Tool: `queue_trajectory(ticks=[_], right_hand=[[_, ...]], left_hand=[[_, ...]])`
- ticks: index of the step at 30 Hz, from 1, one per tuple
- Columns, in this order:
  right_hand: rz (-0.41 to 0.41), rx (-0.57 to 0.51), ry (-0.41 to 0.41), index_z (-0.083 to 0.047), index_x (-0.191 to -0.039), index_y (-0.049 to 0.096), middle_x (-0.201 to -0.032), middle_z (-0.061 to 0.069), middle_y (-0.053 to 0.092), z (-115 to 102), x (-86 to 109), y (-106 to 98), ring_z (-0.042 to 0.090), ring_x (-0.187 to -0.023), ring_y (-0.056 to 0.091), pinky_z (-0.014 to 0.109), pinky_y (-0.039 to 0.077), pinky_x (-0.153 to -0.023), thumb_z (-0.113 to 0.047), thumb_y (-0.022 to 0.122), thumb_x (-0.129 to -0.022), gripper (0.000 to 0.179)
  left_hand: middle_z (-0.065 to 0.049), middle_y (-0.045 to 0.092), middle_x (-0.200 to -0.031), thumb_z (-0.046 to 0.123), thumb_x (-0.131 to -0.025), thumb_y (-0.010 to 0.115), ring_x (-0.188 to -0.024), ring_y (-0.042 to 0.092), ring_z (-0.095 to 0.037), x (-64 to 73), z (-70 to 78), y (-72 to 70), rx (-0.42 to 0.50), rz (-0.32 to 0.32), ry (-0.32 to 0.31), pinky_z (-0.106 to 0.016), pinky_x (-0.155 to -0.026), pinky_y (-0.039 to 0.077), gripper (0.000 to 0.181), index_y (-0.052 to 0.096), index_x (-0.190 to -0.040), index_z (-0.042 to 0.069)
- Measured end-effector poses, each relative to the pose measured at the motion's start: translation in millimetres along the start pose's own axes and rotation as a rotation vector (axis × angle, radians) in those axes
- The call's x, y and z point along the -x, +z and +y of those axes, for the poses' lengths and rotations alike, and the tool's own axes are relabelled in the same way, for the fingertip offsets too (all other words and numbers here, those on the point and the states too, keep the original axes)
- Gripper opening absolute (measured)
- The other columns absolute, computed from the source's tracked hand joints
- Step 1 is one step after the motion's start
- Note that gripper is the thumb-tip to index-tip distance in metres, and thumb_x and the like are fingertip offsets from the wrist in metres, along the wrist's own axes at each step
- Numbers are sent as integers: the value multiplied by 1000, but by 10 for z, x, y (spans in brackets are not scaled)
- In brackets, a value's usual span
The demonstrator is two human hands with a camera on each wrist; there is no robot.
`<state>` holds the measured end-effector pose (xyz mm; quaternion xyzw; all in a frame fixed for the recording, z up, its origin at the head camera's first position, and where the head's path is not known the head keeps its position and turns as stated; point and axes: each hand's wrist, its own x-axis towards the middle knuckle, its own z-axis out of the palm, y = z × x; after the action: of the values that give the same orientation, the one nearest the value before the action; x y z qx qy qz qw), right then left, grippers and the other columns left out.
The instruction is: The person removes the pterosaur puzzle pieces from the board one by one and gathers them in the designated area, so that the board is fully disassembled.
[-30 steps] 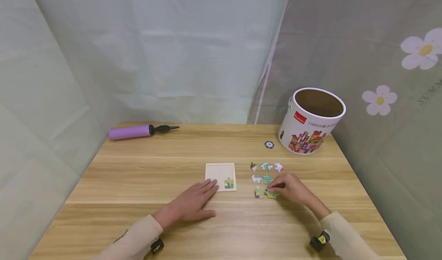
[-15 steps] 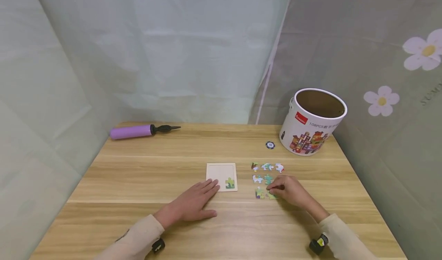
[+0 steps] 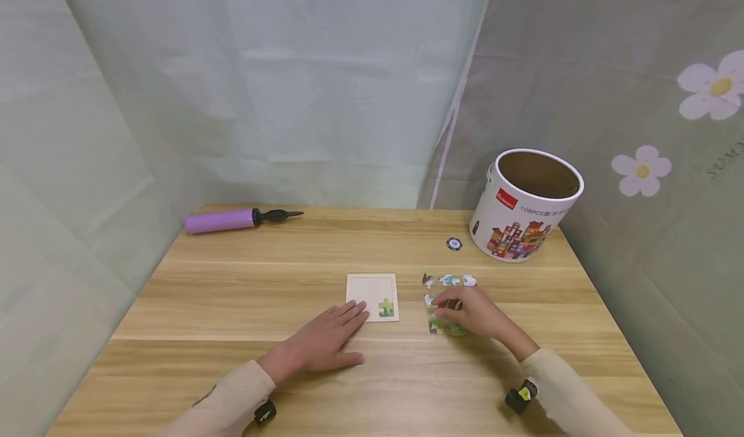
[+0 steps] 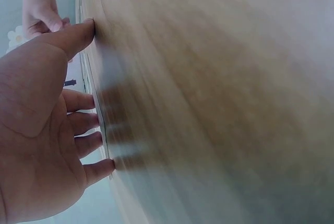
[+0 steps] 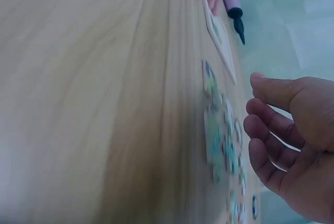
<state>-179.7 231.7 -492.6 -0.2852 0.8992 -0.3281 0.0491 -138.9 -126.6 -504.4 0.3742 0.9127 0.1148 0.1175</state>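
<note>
A square wooden puzzle tray [image 3: 369, 287] lies mid-table with one green puzzle piece [image 3: 386, 308] in its near right corner. The fingertips of my left hand [image 3: 328, 340] rest on the tray's near left part, fingers straight. To the right of the tray, loose puzzle pieces [image 3: 448, 280] are laid out in rows. My right hand [image 3: 476, 311] hovers over the nearer rows and hides some of them. In the right wrist view, its thumb and loosely bent fingers [image 5: 263, 125] stand apart above the pieces, with nothing seen between them.
Behind the pieces lies a round chip [image 3: 454, 244], and a big white bucket [image 3: 523, 224] stands at the back right. A purple hand pump [image 3: 223, 221] is at the back left. Fabric curtains [image 3: 349, 88] hang around the table.
My right hand has left the nearest green piece and shifted left and away from me over the middle row. My left hand has stayed on the tray.
</note>
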Motion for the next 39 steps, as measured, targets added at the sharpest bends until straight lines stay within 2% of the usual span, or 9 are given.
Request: queue_trajectory(ticks=[11, 16, 21, 32, 39], right_hand=[[-39, -5, -29, -10, -105, 79, -94, -8, 74, -260, -418, 224, 3, -81, 63, 25, 56, -72, -18, 76, -94, 14], [-68, -6, 1, -13, -107, 79, -98, -8, 75, -300, -555, 314, 3, -84, 65, 24, 56, -75, -20, 74, -95, 14], [-82, 4, 31, -14, -111, 79, -100, -7, 73, -344, -644, 372, 4, -88, 65, 26, 56, -79, -22, 74, -96, 18], [-108, 83, -8, -15, -112, 79, -98, -9, 70, -328, -779, 484, 2, -81, 59, 23, 52, -72, -28, 77, -94, 23], [-114, 102, -77, -13, -108, 81, -90, -10, 65, -316, -819, 518, 3, -76, 54, 22, 49, -66, -26, 81, -90, 22]], left_hand=[[-11, 27, -168, 59, -101, 52, -155, 24, -31, 8, 8, -20, 10, -5, -8, -51, -122, 28, 81, 34, -160, 7], [-11, 26, -168, 59, -101, 52, -155, 24, -31, -1, 2, -7, 2, -8, -6, -50, -122, 27, 81, 33, -160, 7], [-11, 26, -168, 59, -100, 52, -155, 24, -31, -5, -1, 0, -10, -5, -1, -51, -122, 28, 81, 33, -160, 7], [-13, 28, -167, 56, -101, 54, -154, 26, -32, 6, 13, -17, -5, 16, 14, -52, -121, 29, 80, 35, -159, 5], [-13, 28, -167, 57, -100, 53, -154, 25, -32, 3, 13, -11, -1, 6, 5, -51, -122, 28, 80, 35, -159, 5]])
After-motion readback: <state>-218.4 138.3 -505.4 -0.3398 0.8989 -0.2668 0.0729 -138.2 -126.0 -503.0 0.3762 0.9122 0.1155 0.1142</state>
